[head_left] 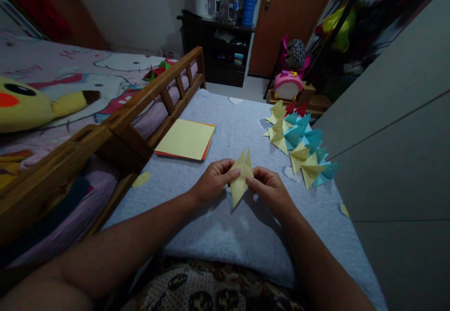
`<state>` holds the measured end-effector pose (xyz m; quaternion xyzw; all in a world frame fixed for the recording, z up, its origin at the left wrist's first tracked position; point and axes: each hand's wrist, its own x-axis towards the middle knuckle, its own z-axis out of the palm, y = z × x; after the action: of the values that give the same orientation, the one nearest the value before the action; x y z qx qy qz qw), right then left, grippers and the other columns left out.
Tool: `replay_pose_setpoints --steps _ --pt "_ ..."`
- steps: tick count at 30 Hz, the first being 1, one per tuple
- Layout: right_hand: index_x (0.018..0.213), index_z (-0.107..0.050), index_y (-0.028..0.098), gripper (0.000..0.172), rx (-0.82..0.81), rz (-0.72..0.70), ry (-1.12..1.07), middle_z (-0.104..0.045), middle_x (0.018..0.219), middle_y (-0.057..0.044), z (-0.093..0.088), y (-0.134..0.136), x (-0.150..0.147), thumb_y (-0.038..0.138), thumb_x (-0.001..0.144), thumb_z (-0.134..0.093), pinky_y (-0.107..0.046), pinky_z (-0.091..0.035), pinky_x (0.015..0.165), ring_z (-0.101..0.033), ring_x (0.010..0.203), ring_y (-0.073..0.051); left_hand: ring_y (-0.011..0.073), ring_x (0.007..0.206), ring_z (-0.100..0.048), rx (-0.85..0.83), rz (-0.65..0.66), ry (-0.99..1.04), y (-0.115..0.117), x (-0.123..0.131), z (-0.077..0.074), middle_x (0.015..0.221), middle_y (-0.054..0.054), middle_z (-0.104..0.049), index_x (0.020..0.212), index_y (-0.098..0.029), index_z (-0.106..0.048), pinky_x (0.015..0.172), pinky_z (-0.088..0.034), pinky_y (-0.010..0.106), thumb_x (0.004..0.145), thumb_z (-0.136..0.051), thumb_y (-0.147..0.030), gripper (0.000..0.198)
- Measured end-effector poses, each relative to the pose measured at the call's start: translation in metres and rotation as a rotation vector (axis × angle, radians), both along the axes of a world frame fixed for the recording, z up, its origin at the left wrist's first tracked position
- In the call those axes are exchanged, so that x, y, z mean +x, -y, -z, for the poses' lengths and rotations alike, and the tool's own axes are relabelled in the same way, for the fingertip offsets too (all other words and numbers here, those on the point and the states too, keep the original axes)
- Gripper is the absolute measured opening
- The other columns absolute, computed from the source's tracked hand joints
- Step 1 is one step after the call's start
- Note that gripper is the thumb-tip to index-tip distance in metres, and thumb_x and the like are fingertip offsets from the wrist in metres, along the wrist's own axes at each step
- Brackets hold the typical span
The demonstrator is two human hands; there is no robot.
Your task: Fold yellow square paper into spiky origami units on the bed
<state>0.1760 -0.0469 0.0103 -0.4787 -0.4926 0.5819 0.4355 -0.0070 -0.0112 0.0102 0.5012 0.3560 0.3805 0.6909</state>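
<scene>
A folded yellow paper piece [241, 178], pointed at both ends, is held just above the pale blue mattress [225, 226]. My left hand [213, 181] pinches its left side and my right hand [270, 190] pinches its right side; both hands are closed on it. A stack of flat square paper sheets [185, 139], yellow on top with orange edges below, lies ahead to the left. To the right lies a heap of finished folded pieces [298, 143] in yellow, teal and red.
A wooden bed rail [133, 118] runs along the left, with a yellow plush toy [31, 104] on the bed behind it. A grey wardrobe wall [397, 128] closes the right side. A pink toy [288, 83], a dark shelf and a brown door stand at the far end.
</scene>
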Motion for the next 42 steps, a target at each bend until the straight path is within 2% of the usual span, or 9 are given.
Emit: replay_pose_setpoints --steps 3,6,10,14,19,26,33,38,42 --pt "0.087 -0.061 0.020 0.028 -0.004 0.062 0.007 -0.055 0.065 0.004 0.001 0.000 -0.001 0.046 0.082 -0.070 -0.024 -0.038 0.054 -0.048 0.057 -0.011 0.0119 0.060 -0.057 -0.004 -0.069 0.025 0.000 0.001 0.000 0.074 -0.005 -0.060 0.114 -0.022 -0.051 0.059 -0.044 0.023 0.079 -0.074 -0.034 0.043" --pt "0.106 -0.056 0.022 0.026 0.125 0.161 0.165 -0.059 0.082 0.001 0.003 0.001 -0.002 0.031 0.082 -0.062 -0.027 -0.044 0.059 -0.054 0.068 -0.015 0.0114 0.058 -0.057 -0.001 -0.075 -0.001 -0.001 0.001 0.004 0.077 -0.006 -0.060 0.117 -0.026 -0.041 0.056 -0.045 0.022 0.080 -0.071 -0.032 0.048" --pt "0.109 -0.060 0.023 0.038 0.481 0.131 0.572 -0.059 0.109 -0.008 0.007 0.002 0.001 0.010 0.074 -0.054 -0.039 -0.050 0.083 -0.056 0.102 -0.025 0.0103 0.058 -0.054 0.059 -0.004 -0.118 -0.003 0.001 0.011 0.075 -0.004 -0.058 0.103 -0.020 -0.053 0.055 -0.042 0.021 0.086 -0.063 -0.033 0.024" --pt "0.105 -0.067 0.023 0.035 0.617 0.019 0.729 -0.060 0.110 -0.010 0.012 0.000 0.006 0.004 0.078 -0.053 -0.047 -0.046 0.095 -0.053 0.108 -0.027 0.0138 0.065 -0.056 0.265 0.031 -0.344 -0.006 0.000 0.014 0.077 0.001 -0.063 0.102 -0.016 -0.065 0.063 -0.046 0.027 0.091 -0.055 -0.030 0.020" --pt "0.099 -0.072 0.023 0.023 0.645 -0.021 0.810 -0.064 0.107 -0.010 0.019 -0.003 0.012 0.009 0.087 -0.058 -0.046 -0.047 0.091 -0.053 0.102 -0.027 0.0215 0.089 -0.064 0.581 0.062 -0.681 -0.009 -0.002 0.011 0.095 0.008 -0.069 0.110 -0.016 -0.071 0.087 -0.049 0.037 0.094 -0.052 -0.023 0.025" --pt "0.095 -0.073 0.024 0.019 0.627 -0.073 0.856 -0.066 0.102 -0.008 0.020 -0.004 0.012 0.010 0.089 -0.061 -0.042 -0.047 0.088 -0.054 0.098 -0.025 0.0250 0.106 -0.055 0.813 0.065 -0.984 -0.007 -0.011 0.009 0.113 0.008 -0.056 0.107 -0.022 -0.073 0.096 -0.047 0.042 0.091 -0.063 -0.027 0.019" --pt "0.104 -0.073 0.024 0.023 0.626 -0.078 0.884 -0.065 0.102 -0.009 0.021 -0.005 0.011 0.012 0.087 -0.064 -0.045 -0.048 0.088 -0.055 0.098 -0.026 0.0247 0.093 -0.053 0.960 0.193 -0.978 -0.015 -0.021 0.011 0.097 0.008 -0.067 0.096 -0.019 -0.071 0.089 -0.044 0.040 0.097 -0.052 -0.018 0.019" --pt "0.104 -0.075 0.026 0.020 0.616 -0.078 0.887 -0.065 0.100 -0.009 0.024 -0.007 0.012 0.017 0.088 -0.068 -0.045 -0.048 0.088 -0.056 0.097 -0.026 0.0255 0.099 -0.055 0.958 0.268 -0.949 -0.016 -0.027 0.004 0.102 0.008 -0.068 0.095 -0.019 -0.068 0.092 -0.044 0.040 0.089 -0.055 -0.010 0.017" --pt "0.102 -0.076 0.025 0.017 0.612 -0.075 0.884 -0.066 0.099 -0.009 0.025 -0.008 0.012 0.018 0.088 -0.068 -0.044 -0.048 0.087 -0.057 0.096 -0.026 0.0266 0.104 -0.056 0.964 0.294 -0.920 -0.015 -0.031 0.001 0.111 0.010 -0.066 0.106 -0.019 -0.068 0.096 -0.043 0.042 0.081 -0.056 -0.009 0.029"
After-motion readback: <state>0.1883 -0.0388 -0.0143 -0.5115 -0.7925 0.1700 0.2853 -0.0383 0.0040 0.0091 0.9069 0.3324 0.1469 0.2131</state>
